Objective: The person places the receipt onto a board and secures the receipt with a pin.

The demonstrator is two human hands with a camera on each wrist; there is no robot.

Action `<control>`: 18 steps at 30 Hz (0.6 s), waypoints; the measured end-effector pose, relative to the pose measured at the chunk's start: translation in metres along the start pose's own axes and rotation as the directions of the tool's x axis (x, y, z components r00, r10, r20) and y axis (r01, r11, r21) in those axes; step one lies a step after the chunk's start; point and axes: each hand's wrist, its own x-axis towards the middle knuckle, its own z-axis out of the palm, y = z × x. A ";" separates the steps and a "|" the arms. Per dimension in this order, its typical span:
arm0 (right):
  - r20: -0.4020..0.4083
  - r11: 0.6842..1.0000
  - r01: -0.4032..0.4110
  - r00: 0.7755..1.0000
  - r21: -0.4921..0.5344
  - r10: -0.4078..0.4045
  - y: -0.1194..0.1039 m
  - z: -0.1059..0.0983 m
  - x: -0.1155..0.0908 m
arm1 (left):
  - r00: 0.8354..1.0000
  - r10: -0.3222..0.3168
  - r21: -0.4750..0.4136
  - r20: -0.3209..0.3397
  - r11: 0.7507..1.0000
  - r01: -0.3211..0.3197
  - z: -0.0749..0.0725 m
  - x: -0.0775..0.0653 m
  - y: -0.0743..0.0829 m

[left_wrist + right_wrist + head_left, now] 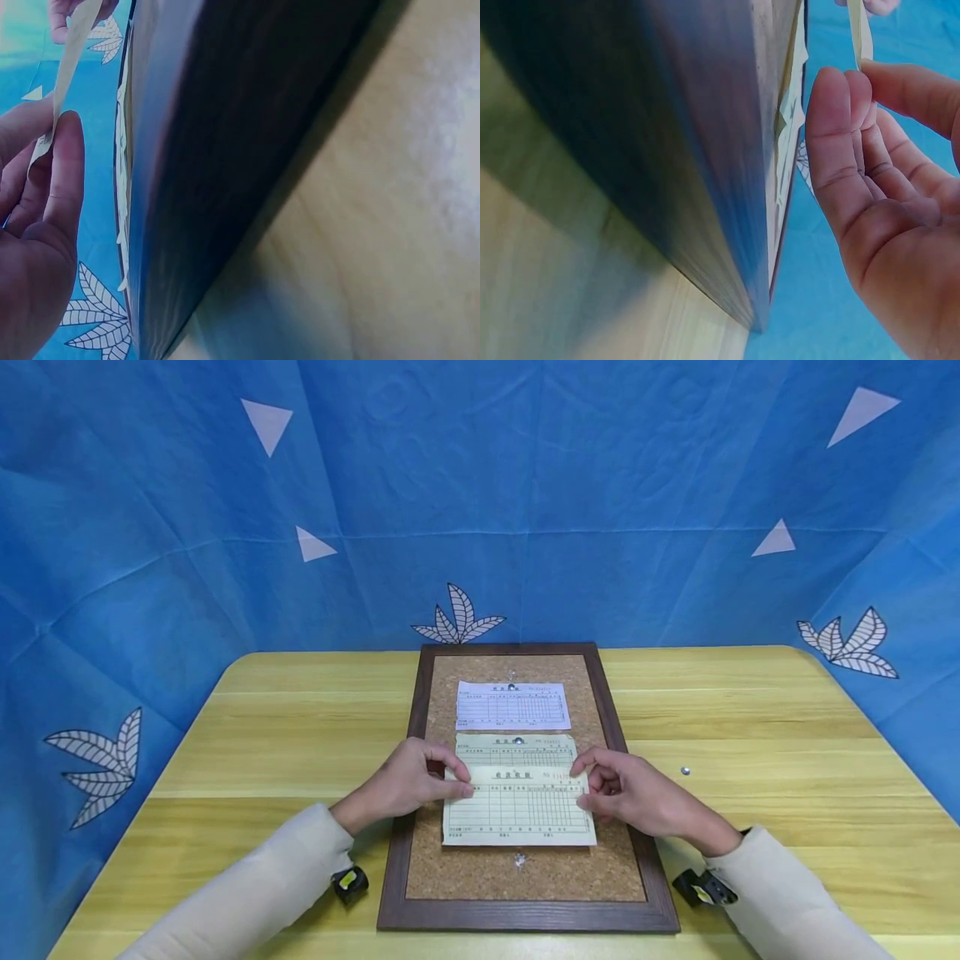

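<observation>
A pale yellow receipt slip (517, 814) is stretched between my two hands over a cork board (442, 877). My left hand (423, 777) pinches its left edge between thumb and fingers, and my right hand (630, 789) pinches the right edge. Both wrist views show the slip (67, 71) edge-on, raised off the board. Behind it lies a greenish receipt slip (480, 747), partly covered, with a pushpin (519, 741) at its top. Farther up, a white-lilac receipt slip (510, 710) is fixed by another pushpin (512, 687).
The board's dark wooden frame (525, 917) surrounds the cork on the wooden table (300, 718). Clear pins stand in the cork near the bottom (520, 860) and top (512, 673). A small shiny pin (686, 771) lies on the table to the right. A blue cloth (525, 485) hangs behind.
</observation>
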 end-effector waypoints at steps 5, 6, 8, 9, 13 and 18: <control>0.007 0.999 -0.012 1.000 -0.039 0.012 0.002 0.001 -0.001 | 1.000 0.003 0.024 0.006 1.000 -0.003 0.001 -0.002 0.000; 0.008 0.999 -0.013 1.000 -0.045 0.013 0.002 0.002 -0.001 | 1.000 0.003 0.029 0.006 1.000 -0.004 0.001 -0.002 0.000; 0.010 0.998 -0.011 1.000 -0.058 0.012 0.003 0.002 -0.002 | 1.000 0.004 0.041 0.005 0.999 -0.005 0.001 -0.003 0.000; 0.012 0.998 -0.010 1.000 -0.060 0.011 0.003 0.002 -0.002 | 1.000 0.005 0.047 0.005 0.999 -0.005 0.001 -0.003 0.000; 0.027 0.999 -0.002 1.000 -0.052 0.003 0.003 0.002 -0.003 | 1.000 0.008 0.079 0.013 0.997 -0.009 0.003 -0.005 0.000; 0.046 0.998 0.006 0.999 -0.060 -0.003 0.004 0.003 -0.003 | 1.000 0.014 0.120 0.021 0.993 -0.017 0.005 -0.005 -0.001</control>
